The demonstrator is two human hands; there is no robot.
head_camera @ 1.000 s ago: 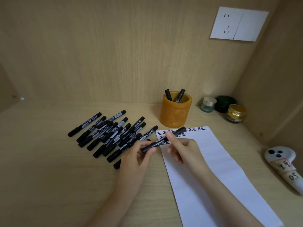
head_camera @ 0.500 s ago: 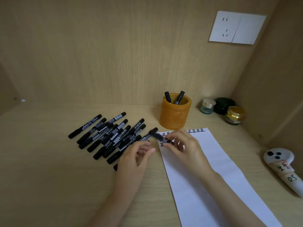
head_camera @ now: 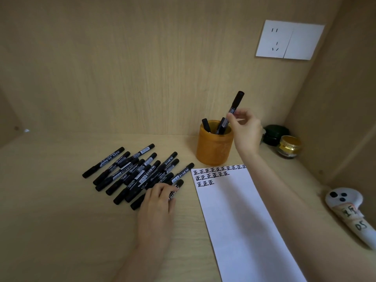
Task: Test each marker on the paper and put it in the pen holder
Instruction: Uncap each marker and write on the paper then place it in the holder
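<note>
1. Head view: a black capped marker is pinched by the right hand above the orange cylindrical pen holder.
2. It is best lowered vertically, clear of the markers inside.
3. The grip of the left hand is curled round a pile marker.

Bare tabletop runs wide along the left and near edge. The marker heap blocks the middle, just beside the paper. Behind the paper stands the pen holder; jars crowd the back right corner, a white controller the right wall.
</note>
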